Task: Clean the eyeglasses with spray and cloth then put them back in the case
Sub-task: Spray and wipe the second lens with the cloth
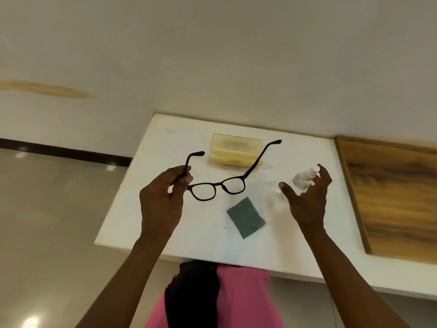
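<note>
The eyeglasses (216, 189) are held by the left hand (163, 200), left of the centre of the frame, with the fingers closed around one temple arm close to its hinge. The frame is carried in the air above the white bench (179, 223), with both temple arms unfolded and pointing away toward the upper part of the picture. The long axis of the front runs from left to right, rising a little toward the right, so the free lens is offered toward the other hand. The right hand (307, 197) is seen right of the centre, with the fingers spread wide around the clear spray bottle (301, 179); whether the bottle is already touched cannot be told, since the palm hides its lower part. The white nozzle of the bottle stands out above the fingers. It is judged that the spraying step is being prepared, and that the coming move depends on the bottle lying just to the right of the lenses, nearer to the right hand. The green cloth (246, 217) lies flat on the bench between the two hands, below the lenses. The yellow case (235, 150) stands open behind the eyeglasses, in the upper middle of the bench.
</note>
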